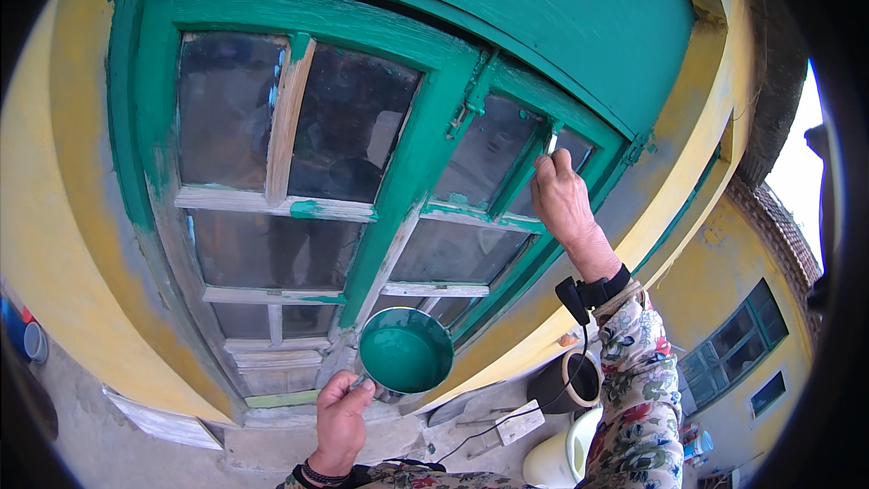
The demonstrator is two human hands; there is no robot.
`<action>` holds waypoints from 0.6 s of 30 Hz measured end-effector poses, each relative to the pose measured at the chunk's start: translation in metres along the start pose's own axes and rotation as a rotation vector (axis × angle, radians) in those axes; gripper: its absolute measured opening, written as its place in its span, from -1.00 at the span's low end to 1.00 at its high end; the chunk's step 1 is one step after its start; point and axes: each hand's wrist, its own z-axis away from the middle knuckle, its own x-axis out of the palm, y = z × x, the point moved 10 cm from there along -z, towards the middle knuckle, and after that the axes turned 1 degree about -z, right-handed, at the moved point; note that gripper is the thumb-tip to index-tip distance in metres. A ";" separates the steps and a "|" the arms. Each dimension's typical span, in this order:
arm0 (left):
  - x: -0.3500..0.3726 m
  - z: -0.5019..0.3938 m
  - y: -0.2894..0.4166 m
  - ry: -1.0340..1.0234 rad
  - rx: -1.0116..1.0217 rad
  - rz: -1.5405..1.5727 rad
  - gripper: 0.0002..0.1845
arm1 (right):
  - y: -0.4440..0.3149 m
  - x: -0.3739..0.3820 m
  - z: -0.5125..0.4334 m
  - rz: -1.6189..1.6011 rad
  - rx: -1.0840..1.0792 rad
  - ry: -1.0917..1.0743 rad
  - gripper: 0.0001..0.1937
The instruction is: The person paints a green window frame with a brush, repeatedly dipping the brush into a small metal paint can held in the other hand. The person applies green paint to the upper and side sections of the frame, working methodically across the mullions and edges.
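My left hand (343, 418) grips the handle of a round metal pot (445, 370) partly filled with green paint (404, 356). Raised toward the upper right, my right hand (562, 198) holds a small paintbrush (552, 143); its handle is mostly hidden in my fingers. The brush end meets the top of a slim green glazing bar (519, 173) in the right leaf of a glazed wooden door. On the left leaf (224, 3), the top rail is green, while an upright bar (288, 122) and a crossbar (224, 199) show mostly bare wood with green patches.
A metal bolt (473, 105) sits where the leaves meet. Yellow walls (88, 217) flank the doorway. Below right are a dark pot (553, 384), a pale bucket (550, 458) and a small stool (519, 425). A black cable (543, 404) hangs from my right wrist.
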 end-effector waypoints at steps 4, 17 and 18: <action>0.000 0.001 0.001 -0.006 0.019 0.009 -0.89 | -0.002 0.013 0.003 -0.065 -0.066 -0.170 -0.85; 0.002 0.002 -0.003 0.005 -0.011 -0.019 -0.88 | 0.026 -0.018 0.006 -0.370 0.102 0.100 -0.85; 0.001 0.002 -0.004 0.007 -0.015 -0.020 -0.88 | 0.024 -0.019 0.005 -0.354 0.079 0.097 -0.84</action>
